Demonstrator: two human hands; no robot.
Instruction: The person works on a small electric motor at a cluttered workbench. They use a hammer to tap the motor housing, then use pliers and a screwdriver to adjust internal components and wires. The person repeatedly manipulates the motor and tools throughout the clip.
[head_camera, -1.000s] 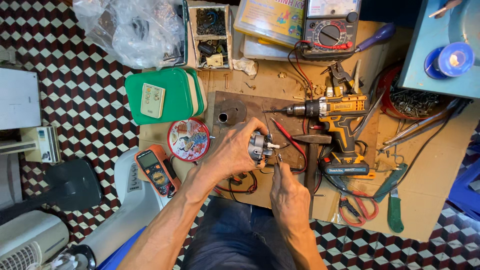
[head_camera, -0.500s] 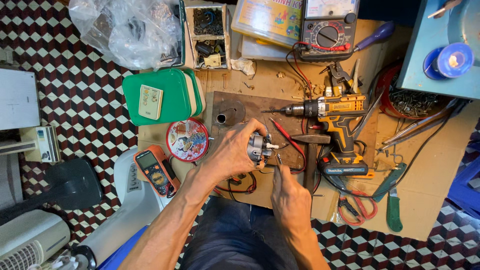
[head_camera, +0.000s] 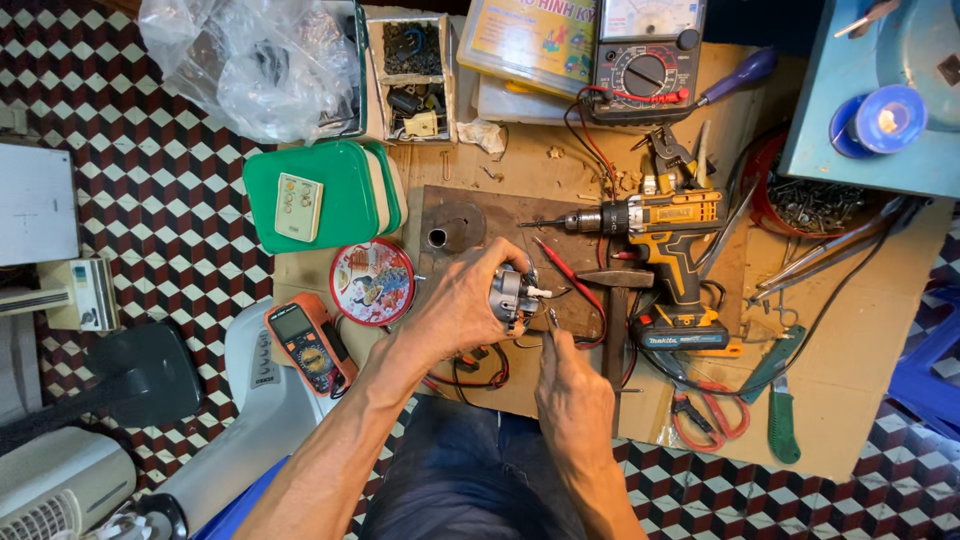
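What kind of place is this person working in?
Probably a small home repair spot set up on the floor. A cordless drill, an analogue multimeter and an orange digital meter lie around a low board, while the left hand grips a small motor.

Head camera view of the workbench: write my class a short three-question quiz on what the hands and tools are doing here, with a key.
1. True or false: the left hand grips the small motor.
2. Which tool lies on the wooden board just beyond the motor? A) the yellow cordless drill B) a handsaw C) a paint roller
3. What does the right hand bring to the motor?

Key
1. True; its fingers wrap around the metal body.
2. A; the drill lies on its side, bit pointing toward the person's left.
3. A thin tool pinched in its fingers, tip close by the motor's side; too small to tell what kind or whether it touches.
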